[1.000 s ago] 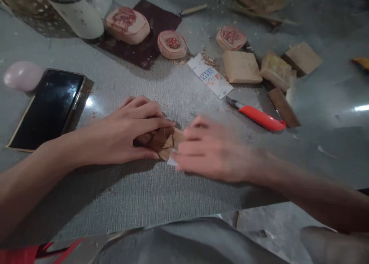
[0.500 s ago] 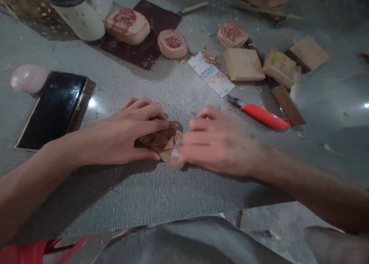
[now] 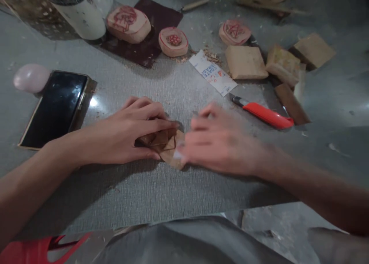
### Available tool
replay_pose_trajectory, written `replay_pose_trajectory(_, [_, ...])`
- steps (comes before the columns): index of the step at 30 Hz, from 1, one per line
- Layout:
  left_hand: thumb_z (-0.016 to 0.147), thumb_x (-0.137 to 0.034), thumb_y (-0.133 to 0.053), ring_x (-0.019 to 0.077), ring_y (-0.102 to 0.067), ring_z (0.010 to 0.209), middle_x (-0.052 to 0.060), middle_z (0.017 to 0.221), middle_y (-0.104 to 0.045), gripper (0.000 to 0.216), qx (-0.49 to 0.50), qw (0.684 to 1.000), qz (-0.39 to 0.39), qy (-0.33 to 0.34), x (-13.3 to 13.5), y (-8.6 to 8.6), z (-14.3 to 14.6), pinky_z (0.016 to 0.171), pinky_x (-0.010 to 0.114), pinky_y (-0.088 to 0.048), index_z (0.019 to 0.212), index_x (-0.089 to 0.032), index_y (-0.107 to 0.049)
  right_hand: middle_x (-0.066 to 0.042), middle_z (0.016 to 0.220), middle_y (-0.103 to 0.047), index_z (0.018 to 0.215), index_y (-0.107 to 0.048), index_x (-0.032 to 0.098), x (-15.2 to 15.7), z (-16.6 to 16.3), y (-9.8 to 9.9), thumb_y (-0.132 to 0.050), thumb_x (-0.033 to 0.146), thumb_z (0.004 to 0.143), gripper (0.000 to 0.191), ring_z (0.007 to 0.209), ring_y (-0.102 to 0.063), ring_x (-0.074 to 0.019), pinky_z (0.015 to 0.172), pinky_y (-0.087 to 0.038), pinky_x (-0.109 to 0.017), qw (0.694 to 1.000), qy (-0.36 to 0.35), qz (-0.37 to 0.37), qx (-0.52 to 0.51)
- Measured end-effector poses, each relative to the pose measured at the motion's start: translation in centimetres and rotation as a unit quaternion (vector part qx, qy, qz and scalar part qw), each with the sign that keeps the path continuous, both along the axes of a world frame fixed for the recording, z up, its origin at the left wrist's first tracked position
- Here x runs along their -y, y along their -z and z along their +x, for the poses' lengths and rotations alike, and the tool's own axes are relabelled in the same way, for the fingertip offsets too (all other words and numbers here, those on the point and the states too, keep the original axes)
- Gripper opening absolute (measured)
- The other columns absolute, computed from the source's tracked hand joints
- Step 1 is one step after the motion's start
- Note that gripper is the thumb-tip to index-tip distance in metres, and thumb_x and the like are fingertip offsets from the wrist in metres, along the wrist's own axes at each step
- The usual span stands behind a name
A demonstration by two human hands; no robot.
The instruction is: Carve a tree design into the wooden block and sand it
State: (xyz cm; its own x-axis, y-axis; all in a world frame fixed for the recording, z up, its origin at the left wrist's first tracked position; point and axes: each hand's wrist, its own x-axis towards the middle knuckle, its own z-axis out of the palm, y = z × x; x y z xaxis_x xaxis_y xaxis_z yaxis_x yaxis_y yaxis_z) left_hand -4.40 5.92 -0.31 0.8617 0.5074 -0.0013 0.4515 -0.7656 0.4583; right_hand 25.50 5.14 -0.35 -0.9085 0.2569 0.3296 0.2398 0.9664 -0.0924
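Observation:
My left hand [image 3: 129,131] is closed around a brown carved wooden piece [image 3: 168,150], pressing it to the table. Lines and facets are cut into the top of the wood, and its left part is hidden under my fingers. My right hand [image 3: 219,141], blurred by motion, pinches a small white-backed piece of sandpaper [image 3: 178,153] against the right side of the wood. Most of that sandpaper is covered by my fingers. Beyond my right hand lies a larger strip of sandpaper [image 3: 212,72], its printed white back facing up.
A red-handled utility knife [image 3: 268,115] lies at right, near several wooden blocks [image 3: 246,62]. Farther back are carved round pieces with red designs [image 3: 173,42] and a dark sheet [image 3: 144,58]. A phone [image 3: 53,110] rests at left, beside a pale rounded object [image 3: 31,78].
My right hand has shifted slightly to the right along the wood with the sandpaper. My left hand stays in place on the wooden piece. The view has tilted a little.

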Motion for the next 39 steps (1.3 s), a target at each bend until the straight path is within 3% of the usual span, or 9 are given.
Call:
replay_pose_trajectory(2, [0.108, -0.047, -0.070, 0.0346, -0.057, 0.125, 0.012, 0.133, -0.065, 0.054, 0.002, 1.000, 0.004, -0.001, 0.0, 0.1, -0.1, 0.109, 0.058, -0.044, 0.155, -0.023, -0.063, 0.007, 0.082, -0.066, 0.099, -0.075, 0.024, 0.2, -0.1, 0.0, -0.059, 0.017, 0.116, 0.024, 0.087, -0.052, -0.0164, 0.091, -0.039, -0.038, 0.999, -0.029, -0.011, 0.011])
replay_pose_trajectory(5, [0.110, -0.049, -0.065, 0.0336, -0.056, 0.125, 0.010, 0.132, -0.065, 0.052, -0.006, 1.000, 0.012, -0.016, 0.0, 0.2, -0.1, 0.111, 0.056, -0.045, 0.156, -0.024, -0.062, 0.004, 0.082, -0.067, 0.097, -0.076, 0.024, 0.4, -0.3, -0.1, -0.063, 0.026, 0.116, 0.024, 0.088, -0.052, -0.0191, 0.090, -0.035, -0.042, 0.999, 0.044, -0.007, 0.005])
replay_pose_trajectory(9, [0.106, -0.053, -0.069, 0.0360, -0.057, 0.126, 0.011, 0.132, -0.066, 0.058, -0.004, 1.000, 0.009, -0.008, -0.1, 0.3, -0.2, 0.110, 0.059, -0.046, 0.157, -0.026, -0.062, 0.005, 0.082, -0.068, 0.094, -0.075, 0.023, 0.8, -0.5, -0.2, -0.061, 0.017, 0.115, 0.026, 0.083, -0.051, -0.0171, 0.087, -0.037, -0.041, 0.999, -0.037, -0.022, -0.011])
replay_pose_trajectory(12, [0.107, -0.052, -0.070, 0.0353, -0.058, 0.124, 0.012, 0.130, -0.066, 0.057, -0.002, 1.000, 0.019, -0.014, -0.1, 0.2, -0.2, 0.109, 0.057, -0.046, 0.155, -0.023, -0.063, 0.004, 0.083, -0.068, 0.097, -0.076, 0.023, 0.8, -0.4, -0.1, -0.064, 0.021, 0.115, 0.022, 0.086, -0.053, -0.0182, 0.089, -0.037, -0.042, 0.999, 0.040, 0.000, 0.006])
replay_pose_trajectory(16, [0.106, -0.053, -0.069, 0.0353, -0.058, 0.126, 0.010, 0.132, -0.067, 0.057, -0.008, 1.000, 0.007, -0.018, -0.1, 0.3, -0.2, 0.111, 0.056, -0.044, 0.156, -0.027, -0.064, 0.006, 0.082, -0.068, 0.096, -0.076, 0.023, 0.7, -0.4, 0.0, -0.063, 0.017, 0.114, 0.023, 0.083, -0.051, -0.0172, 0.087, -0.038, -0.041, 1.000, -0.011, -0.006, -0.010])
replay_pose_trajectory(19, [0.106, -0.055, -0.069, 0.0351, -0.058, 0.126, 0.010, 0.131, -0.067, 0.056, -0.001, 1.000, 0.011, -0.028, 0.0, 0.3, -0.1, 0.112, 0.056, -0.043, 0.154, -0.026, -0.066, 0.004, 0.082, -0.067, 0.094, -0.074, 0.022, 0.8, -0.5, -0.1, -0.062, 0.022, 0.116, 0.024, 0.085, -0.051, -0.0183, 0.089, -0.038, -0.043, 0.998, 0.058, 0.017, -0.017])
replay_pose_trajectory(23, [0.107, -0.053, -0.068, 0.0347, -0.059, 0.125, 0.010, 0.131, -0.067, 0.056, -0.002, 1.000, 0.015, -0.025, 0.0, 0.3, -0.1, 0.110, 0.057, -0.044, 0.155, -0.025, -0.065, 0.005, 0.080, -0.067, 0.091, -0.072, 0.021, 1.2, -0.7, -0.3, -0.062, 0.014, 0.113, 0.025, 0.083, -0.050, -0.0173, 0.087, -0.038, -0.040, 1.000, -0.026, -0.006, -0.015])
replay_pose_trajectory(27, [0.108, -0.056, -0.066, 0.0343, -0.057, 0.125, 0.011, 0.131, -0.065, 0.056, -0.008, 0.999, 0.024, -0.029, 0.1, 0.1, -0.1, 0.111, 0.058, -0.045, 0.154, -0.023, -0.065, 0.003, 0.081, -0.068, 0.089, -0.072, 0.023, 1.1, -0.6, -0.3, -0.062, 0.017, 0.114, 0.028, 0.082, -0.049, -0.0185, 0.086, -0.036, -0.043, 0.999, 0.045, 0.005, -0.024])
replay_pose_trajectory(39, [0.108, -0.054, -0.064, 0.0344, -0.058, 0.127, 0.010, 0.130, -0.068, 0.054, -0.015, 0.999, 0.019, -0.037, 0.1, 0.1, 0.0, 0.110, 0.057, -0.044, 0.153, -0.024, -0.066, 0.003, 0.083, -0.069, 0.093, -0.073, 0.022, 1.1, -0.5, 0.1, -0.060, 0.016, 0.115, 0.026, 0.086, -0.051, -0.0186, 0.089, -0.037, -0.043, 0.999, 0.030, 0.011, -0.015])
